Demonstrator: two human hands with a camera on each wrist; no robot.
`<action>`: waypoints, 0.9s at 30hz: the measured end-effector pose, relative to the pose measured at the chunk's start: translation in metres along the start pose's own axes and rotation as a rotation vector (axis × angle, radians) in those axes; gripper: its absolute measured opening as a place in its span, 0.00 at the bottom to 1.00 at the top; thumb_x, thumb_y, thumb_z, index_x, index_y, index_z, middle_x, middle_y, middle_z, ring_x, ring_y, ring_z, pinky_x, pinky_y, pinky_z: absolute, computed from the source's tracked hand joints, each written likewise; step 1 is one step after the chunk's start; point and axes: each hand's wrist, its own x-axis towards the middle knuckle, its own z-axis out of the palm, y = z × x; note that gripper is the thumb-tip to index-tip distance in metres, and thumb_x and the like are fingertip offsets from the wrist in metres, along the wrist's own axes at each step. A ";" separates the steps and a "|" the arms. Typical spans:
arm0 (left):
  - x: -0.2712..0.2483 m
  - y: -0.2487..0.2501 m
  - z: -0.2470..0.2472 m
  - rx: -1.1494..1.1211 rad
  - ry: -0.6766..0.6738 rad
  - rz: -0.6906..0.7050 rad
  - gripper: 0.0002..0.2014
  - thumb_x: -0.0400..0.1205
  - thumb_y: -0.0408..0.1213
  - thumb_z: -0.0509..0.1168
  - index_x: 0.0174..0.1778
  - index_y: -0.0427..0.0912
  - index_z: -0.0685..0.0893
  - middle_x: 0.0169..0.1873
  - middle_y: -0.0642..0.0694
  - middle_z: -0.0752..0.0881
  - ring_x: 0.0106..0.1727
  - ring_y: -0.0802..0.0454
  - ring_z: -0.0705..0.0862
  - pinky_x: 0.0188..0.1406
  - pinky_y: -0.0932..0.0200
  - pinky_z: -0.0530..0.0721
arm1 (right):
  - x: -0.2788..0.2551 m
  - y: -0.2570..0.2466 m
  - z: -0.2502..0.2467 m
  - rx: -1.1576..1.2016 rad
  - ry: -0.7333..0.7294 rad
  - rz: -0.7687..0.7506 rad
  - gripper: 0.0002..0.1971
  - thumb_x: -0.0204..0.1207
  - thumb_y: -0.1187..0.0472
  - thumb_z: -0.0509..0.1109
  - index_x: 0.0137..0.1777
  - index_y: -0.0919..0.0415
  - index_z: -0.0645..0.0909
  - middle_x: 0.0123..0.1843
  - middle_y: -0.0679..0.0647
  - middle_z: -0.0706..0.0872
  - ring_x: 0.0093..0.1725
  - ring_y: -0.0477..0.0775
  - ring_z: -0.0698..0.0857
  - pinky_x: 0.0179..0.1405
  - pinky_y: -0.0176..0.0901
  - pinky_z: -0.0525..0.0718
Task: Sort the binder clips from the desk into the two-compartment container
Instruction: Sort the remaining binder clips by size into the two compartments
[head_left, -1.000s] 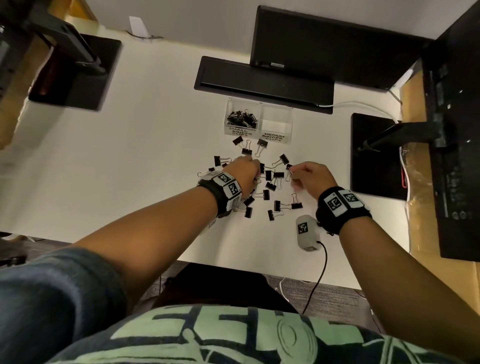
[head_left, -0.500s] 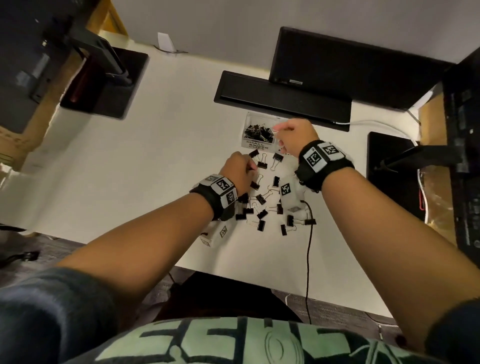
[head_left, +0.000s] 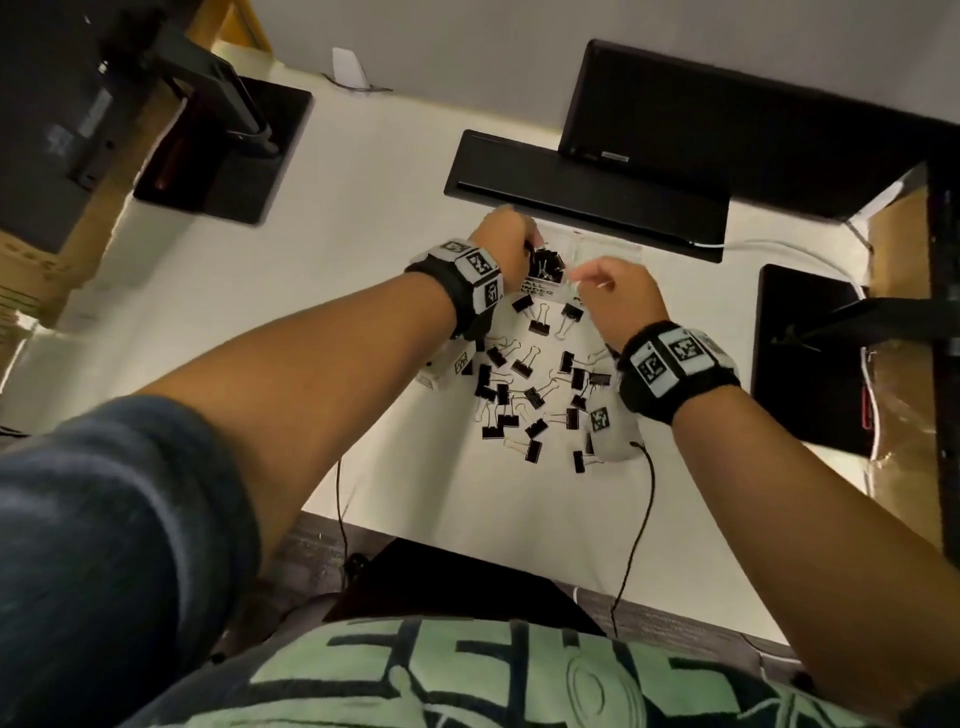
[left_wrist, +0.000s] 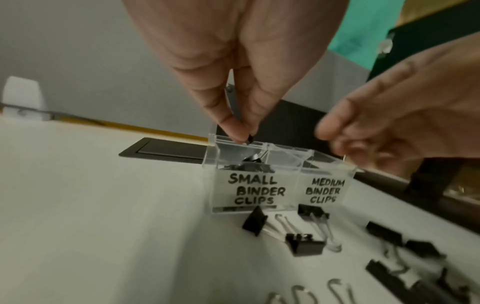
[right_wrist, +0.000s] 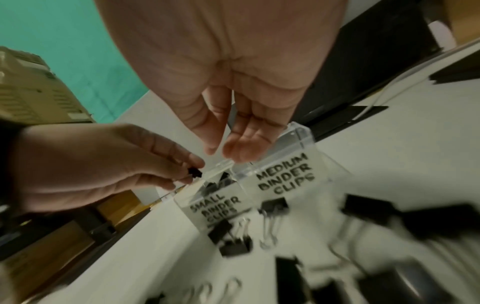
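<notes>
Both hands hover over the clear two-compartment container (left_wrist: 275, 185) at upper centre of the head view. The left hand (left_wrist: 233, 67) pinches a small binder clip (left_wrist: 249, 139) between thumb and fingertip, just above the rim of the compartment marked SMALL BINDER CLIPS (left_wrist: 255, 190). The right hand (right_wrist: 228, 82) hangs above the MEDIUM side (right_wrist: 285, 174), fingers loosely apart; a thin wire glint shows near it in the left wrist view, but whether it holds a clip I cannot tell.

To do this step well, I would bring the pinched clip over the middle of the small compartment before letting go — released at the rim it may bounce back onto the desk (head_left: 363, 234). Keep both hands clear of the divider.

Many loose clips (head_left: 530, 395) lie scattered on the desk near the container — blur in both wrist views makes their sizes hard to judge. The medium compartment's contents are masked by the right hand and glare.
</notes>
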 end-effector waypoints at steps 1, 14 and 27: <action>0.006 0.004 0.000 0.039 -0.059 -0.016 0.17 0.82 0.27 0.61 0.67 0.41 0.81 0.70 0.40 0.77 0.69 0.43 0.78 0.69 0.56 0.77 | -0.011 0.006 -0.002 0.004 -0.046 0.015 0.12 0.82 0.63 0.59 0.56 0.56 0.84 0.56 0.49 0.84 0.49 0.47 0.81 0.52 0.42 0.82; -0.056 -0.037 0.017 0.035 0.005 0.134 0.11 0.80 0.29 0.64 0.54 0.46 0.85 0.60 0.45 0.80 0.65 0.49 0.76 0.68 0.57 0.73 | -0.108 0.072 0.016 -0.254 -0.487 0.108 0.08 0.69 0.66 0.74 0.39 0.52 0.80 0.35 0.47 0.77 0.34 0.46 0.76 0.39 0.39 0.79; -0.149 -0.053 0.073 0.167 -0.290 0.159 0.15 0.78 0.43 0.68 0.59 0.44 0.78 0.58 0.46 0.74 0.49 0.46 0.82 0.44 0.52 0.85 | -0.118 0.055 0.050 -0.268 -0.351 -0.102 0.07 0.73 0.61 0.74 0.49 0.56 0.81 0.47 0.48 0.77 0.43 0.44 0.77 0.47 0.40 0.78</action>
